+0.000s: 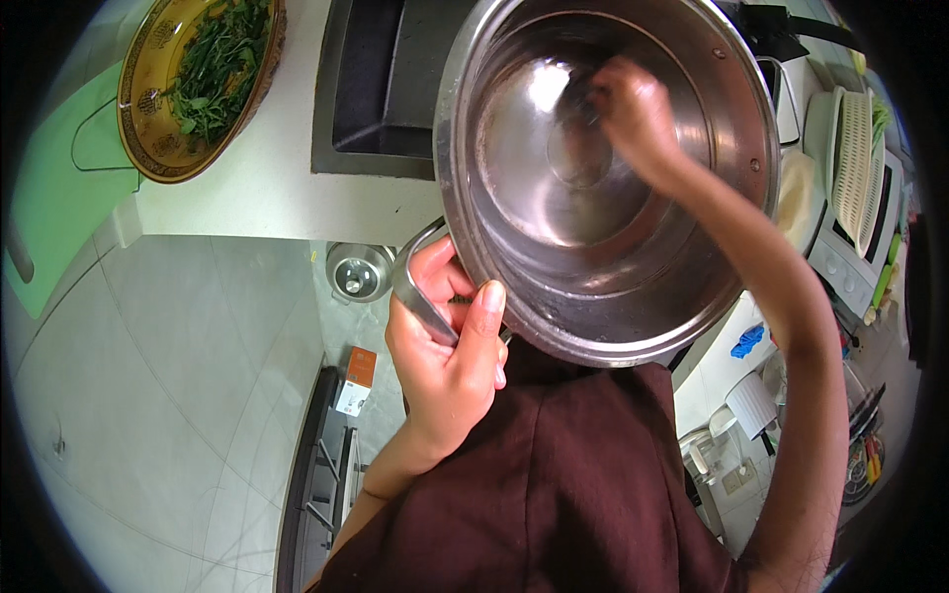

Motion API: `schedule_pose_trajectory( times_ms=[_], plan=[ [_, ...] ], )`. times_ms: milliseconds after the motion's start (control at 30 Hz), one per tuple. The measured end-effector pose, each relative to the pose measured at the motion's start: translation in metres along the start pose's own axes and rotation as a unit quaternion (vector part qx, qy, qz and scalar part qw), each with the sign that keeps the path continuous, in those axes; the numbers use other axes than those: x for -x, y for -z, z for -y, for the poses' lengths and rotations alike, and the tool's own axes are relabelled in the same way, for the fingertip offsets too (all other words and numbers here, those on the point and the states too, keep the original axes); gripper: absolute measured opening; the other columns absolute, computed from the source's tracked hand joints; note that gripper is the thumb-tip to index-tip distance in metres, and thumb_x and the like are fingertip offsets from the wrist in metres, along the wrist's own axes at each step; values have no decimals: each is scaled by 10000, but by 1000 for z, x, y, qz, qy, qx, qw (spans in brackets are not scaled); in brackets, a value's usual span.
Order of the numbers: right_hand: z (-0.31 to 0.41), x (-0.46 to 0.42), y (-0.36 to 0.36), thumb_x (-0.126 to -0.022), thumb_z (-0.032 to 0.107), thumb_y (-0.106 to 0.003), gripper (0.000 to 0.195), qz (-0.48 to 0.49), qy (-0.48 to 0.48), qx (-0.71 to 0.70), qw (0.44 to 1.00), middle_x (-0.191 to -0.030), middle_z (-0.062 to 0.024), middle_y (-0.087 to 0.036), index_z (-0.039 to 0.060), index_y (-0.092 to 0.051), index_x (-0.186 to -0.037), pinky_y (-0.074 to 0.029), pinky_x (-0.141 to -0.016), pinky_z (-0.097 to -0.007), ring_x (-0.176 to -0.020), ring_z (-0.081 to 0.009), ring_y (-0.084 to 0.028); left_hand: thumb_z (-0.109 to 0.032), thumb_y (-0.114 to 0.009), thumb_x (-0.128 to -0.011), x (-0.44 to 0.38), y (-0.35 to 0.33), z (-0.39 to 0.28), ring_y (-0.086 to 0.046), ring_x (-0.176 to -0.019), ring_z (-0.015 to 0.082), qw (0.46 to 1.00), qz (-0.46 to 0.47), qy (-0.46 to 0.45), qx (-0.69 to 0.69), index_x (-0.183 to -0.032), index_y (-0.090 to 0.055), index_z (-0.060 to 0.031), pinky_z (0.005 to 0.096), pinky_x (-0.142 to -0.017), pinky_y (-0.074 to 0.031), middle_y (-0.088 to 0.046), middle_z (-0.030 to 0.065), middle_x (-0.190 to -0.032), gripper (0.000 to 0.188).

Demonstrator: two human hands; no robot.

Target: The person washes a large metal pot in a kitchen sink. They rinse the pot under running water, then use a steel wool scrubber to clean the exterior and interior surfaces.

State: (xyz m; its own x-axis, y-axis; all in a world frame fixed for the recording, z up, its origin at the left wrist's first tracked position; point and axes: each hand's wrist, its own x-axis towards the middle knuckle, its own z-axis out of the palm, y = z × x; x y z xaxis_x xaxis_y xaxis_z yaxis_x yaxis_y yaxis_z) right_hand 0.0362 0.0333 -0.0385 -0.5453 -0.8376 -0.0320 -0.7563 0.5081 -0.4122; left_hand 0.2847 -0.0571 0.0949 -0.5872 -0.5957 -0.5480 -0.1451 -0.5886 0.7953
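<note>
A large stainless steel pot (530,174) is tilted so that its open inside faces me. My left hand (452,356) grips it at the lower left, with fingers through the metal loop handle (417,296) and the thumb near the rim. Inside the pot is my right hand (636,111), blurred and with curled fingers, close to the bottom. A dark patch shows at its fingertips; whether that is a held scrubber or a reflection is unclear. Behind the pot, partly hidden by it, lies a dark sink (378,89) set in the white counter (289,204).
A patterned amber bowl (152,141) with leafy greens (219,81) stands left of the sink, by a green cutting board (55,200). Below the counter sit a lidded metal pot (357,273) and an orange-white box (357,379). At right is a cream plastic basket (852,170).
</note>
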Motion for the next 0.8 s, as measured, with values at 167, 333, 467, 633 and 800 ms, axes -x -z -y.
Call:
schedule_pose_trajectory(
  times_ms=[167, 333, 467, 633, 800],
  plan=[
    [73, 68, -22, -655, 33, -553, 143, 154, 243, -59, 956, -909, -148, -535, 15, -565, -797, -511, -673, -407, -840, -294, -556, -49, -562, -883, 10, 6, 10, -431, -438, 35, 1000, -31, -1, -1, -1230, -407, 59, 178, -358, -334, -561, 72, -790, 395],
    [27, 38, -10, -692, 43, -555, 80, 19, 165, 1, 986, -845, -135, -523, 16, -564, -767, -511, -700, -386, -811, -287, -548, -52, -556, -889, 24, 12, 25, -420, -451, 29, 998, -40, -40, 31, -1278, -393, 67, 174, -377, -339, -587, 91, -844, 438],
    [-3, 12, 4, -693, -22, -573, 149, -17, -16, 37, 999, -927, -159, -553, -23, -586, -841, -478, -744, -427, -887, -371, -542, -54, -543, -896, 26, 11, 26, -418, -450, 27, 998, -21, -40, 54, -1298, -375, 69, 176, -378, -339, -583, 95, -848, 452],
    [59, 60, -24, -636, 22, -578, 106, 34, 175, -59, 982, -956, -140, -529, 7, -562, -740, -514, -694, -396, -885, -309, -527, -56, -536, -899, 22, 11, 27, -416, -447, 29, 997, -36, -44, 53, -1293, -379, 83, 181, -378, -338, -581, 97, -858, 446],
    [9, 27, -4, -710, -1, -549, 79, 86, -54, -89, 991, -961, -169, -565, -6, -587, -780, -512, -702, -398, -831, -334, -562, -43, -525, -900, 30, 16, 33, -417, -447, 33, 997, -30, -54, 44, -1295, -386, 74, 184, -376, -338, -584, 102, -843, 435]
  ],
)
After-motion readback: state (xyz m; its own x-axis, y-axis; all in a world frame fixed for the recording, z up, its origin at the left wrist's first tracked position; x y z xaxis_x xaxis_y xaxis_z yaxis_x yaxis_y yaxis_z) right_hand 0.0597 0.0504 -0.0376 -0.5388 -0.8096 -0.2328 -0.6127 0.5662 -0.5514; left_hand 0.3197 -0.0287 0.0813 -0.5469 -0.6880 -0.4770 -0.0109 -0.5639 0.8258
